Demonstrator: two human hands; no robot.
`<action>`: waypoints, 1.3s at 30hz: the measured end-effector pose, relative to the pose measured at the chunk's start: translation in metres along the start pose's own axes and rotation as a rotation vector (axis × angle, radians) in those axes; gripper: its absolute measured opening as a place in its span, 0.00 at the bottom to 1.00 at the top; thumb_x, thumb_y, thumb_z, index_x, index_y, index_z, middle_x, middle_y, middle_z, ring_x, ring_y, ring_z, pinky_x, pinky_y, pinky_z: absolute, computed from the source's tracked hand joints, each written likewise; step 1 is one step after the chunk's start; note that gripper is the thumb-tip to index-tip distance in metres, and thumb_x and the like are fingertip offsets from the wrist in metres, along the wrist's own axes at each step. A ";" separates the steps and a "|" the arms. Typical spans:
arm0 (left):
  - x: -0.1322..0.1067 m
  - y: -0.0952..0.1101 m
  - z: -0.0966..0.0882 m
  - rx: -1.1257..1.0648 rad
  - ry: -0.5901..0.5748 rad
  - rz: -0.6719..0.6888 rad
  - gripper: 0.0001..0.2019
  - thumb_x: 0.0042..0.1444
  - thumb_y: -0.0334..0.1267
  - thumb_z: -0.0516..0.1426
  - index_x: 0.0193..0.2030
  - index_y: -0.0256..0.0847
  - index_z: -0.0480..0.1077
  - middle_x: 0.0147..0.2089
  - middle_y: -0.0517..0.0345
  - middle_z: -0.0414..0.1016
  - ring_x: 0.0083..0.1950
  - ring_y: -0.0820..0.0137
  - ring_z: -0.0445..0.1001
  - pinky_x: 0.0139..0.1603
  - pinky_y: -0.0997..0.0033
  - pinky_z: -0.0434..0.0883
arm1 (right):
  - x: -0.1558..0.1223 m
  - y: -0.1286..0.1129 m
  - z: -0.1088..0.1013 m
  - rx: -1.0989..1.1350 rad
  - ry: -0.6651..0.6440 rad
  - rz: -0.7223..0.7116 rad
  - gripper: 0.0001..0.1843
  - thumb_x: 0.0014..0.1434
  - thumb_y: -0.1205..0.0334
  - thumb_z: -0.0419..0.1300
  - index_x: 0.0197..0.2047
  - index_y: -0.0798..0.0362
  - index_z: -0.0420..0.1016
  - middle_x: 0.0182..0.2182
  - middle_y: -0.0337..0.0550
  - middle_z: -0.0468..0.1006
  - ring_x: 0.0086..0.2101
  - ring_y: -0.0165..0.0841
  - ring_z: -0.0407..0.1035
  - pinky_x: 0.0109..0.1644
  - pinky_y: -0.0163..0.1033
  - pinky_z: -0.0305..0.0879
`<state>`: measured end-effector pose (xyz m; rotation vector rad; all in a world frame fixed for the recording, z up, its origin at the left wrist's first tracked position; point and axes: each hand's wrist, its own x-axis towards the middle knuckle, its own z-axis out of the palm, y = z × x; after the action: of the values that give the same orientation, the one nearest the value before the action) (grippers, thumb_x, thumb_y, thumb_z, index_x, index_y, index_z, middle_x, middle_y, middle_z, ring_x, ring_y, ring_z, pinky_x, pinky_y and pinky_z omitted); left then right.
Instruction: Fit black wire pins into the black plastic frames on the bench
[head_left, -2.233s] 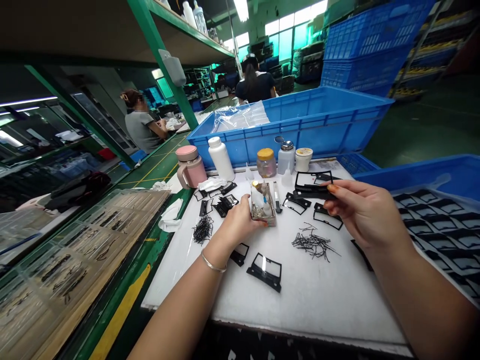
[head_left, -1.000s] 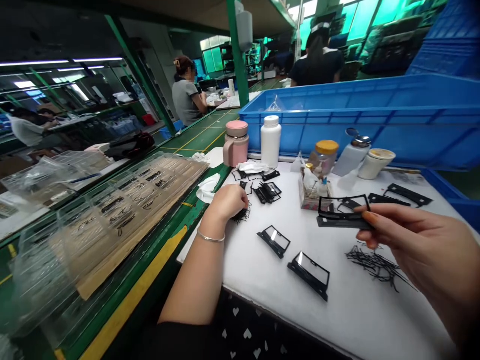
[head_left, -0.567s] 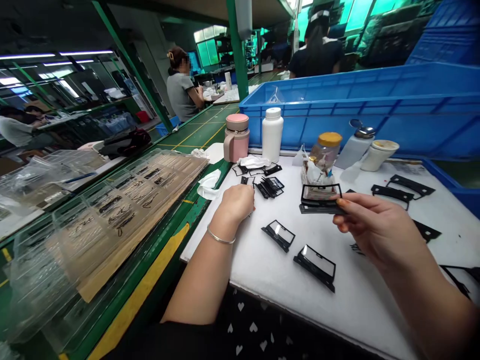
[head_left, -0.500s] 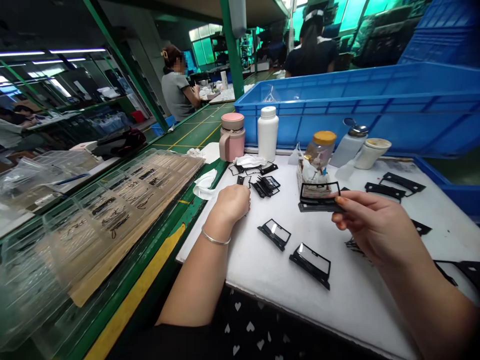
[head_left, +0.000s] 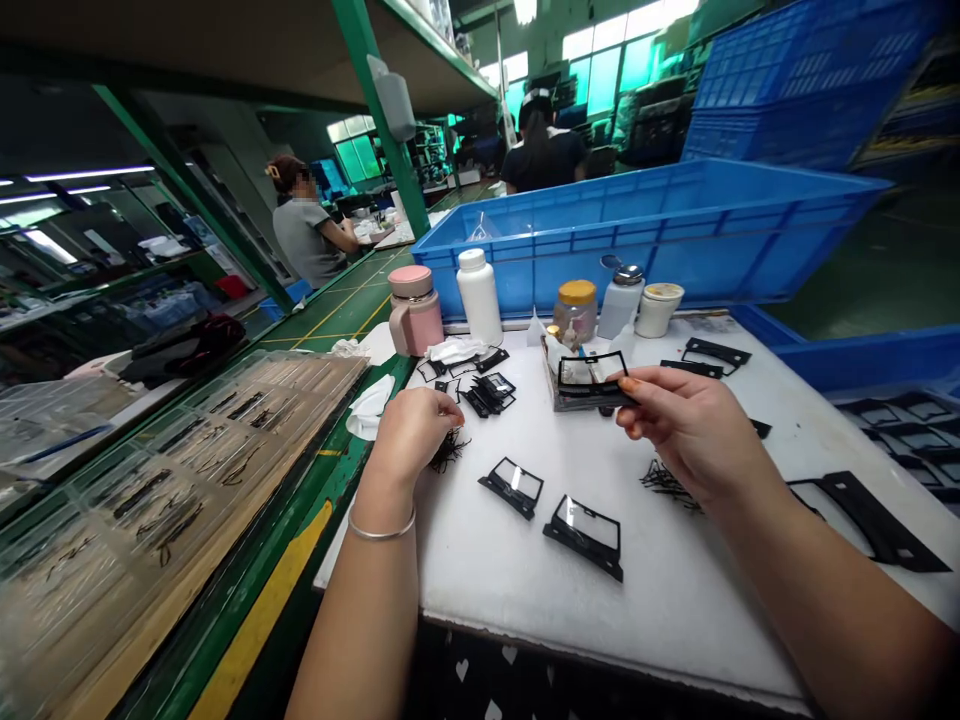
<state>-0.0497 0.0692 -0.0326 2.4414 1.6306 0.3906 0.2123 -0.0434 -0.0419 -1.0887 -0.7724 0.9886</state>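
Crosswise to the view, a black rectangular plastic frame (head_left: 592, 382) hangs above the table, its long axis running nearly level from left to right and its open window tilted up toward the head camera. The right hand (head_left: 690, 420) is the nearer hand and grips it at the right short end, with thumb and fingertips pressed together on the plastic, so the frame sticks out leftward from the grip. From this view, the frame overlaps a small tray of clear bits (head_left: 561, 395) behind it.

The left hand (head_left: 409, 435) is well apart, resting low on the white foam sheet (head_left: 637, 610) with its fingers curled down beside a tuft of fine black wires (head_left: 448, 452). Its fingertips are hidden, so I cannot tell whether they are pinching anything.

Two finished-looking black frames (head_left: 511, 488) (head_left: 583, 537) lie between the hands, nearer the person, and a small stack of frames (head_left: 489, 393) sits further ahead. A second wire pile (head_left: 667, 485) lies beneath the right hand. Beyond stand a pink lidded mug (head_left: 415, 322), a white bottle (head_left: 478, 297), a yellow-lidded jar (head_left: 575, 310) and a blue plastic crate (head_left: 600, 270).
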 end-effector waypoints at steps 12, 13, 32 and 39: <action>-0.007 0.035 0.013 -0.845 0.081 0.092 0.08 0.55 0.41 0.62 0.33 0.37 0.74 0.29 0.58 0.76 0.28 0.74 0.71 0.28 0.79 0.67 | 0.011 -0.024 -0.026 0.159 0.235 -0.098 0.11 0.42 0.61 0.73 0.31 0.53 0.81 0.22 0.39 0.75 0.21 0.24 0.68 0.21 0.25 0.63; -0.008 0.037 0.015 -0.892 0.057 0.086 0.08 0.54 0.40 0.62 0.32 0.36 0.74 0.28 0.57 0.75 0.28 0.74 0.71 0.28 0.80 0.68 | 0.012 -0.024 -0.027 0.158 0.231 -0.091 0.11 0.42 0.60 0.73 0.31 0.53 0.81 0.23 0.39 0.75 0.21 0.24 0.68 0.21 0.25 0.63; -0.032 0.064 0.025 -0.843 0.243 0.406 0.06 0.61 0.30 0.57 0.39 0.39 0.77 0.38 0.58 0.76 0.35 0.74 0.74 0.37 0.76 0.72 | -0.011 0.008 0.012 -0.299 -0.205 -0.019 0.13 0.57 0.56 0.65 0.37 0.58 0.80 0.29 0.46 0.80 0.28 0.33 0.76 0.25 0.30 0.68; -0.032 0.069 0.031 -0.423 0.373 0.617 0.05 0.62 0.27 0.57 0.40 0.40 0.73 0.38 0.62 0.76 0.39 0.74 0.72 0.41 0.72 0.68 | -0.011 0.011 0.014 -0.223 -0.239 0.073 0.11 0.58 0.56 0.64 0.36 0.56 0.80 0.33 0.46 0.81 0.31 0.33 0.78 0.26 0.28 0.69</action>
<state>0.0089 0.0129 -0.0453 2.5601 0.7179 1.1981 0.1932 -0.0472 -0.0490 -1.2104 -1.0629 1.1272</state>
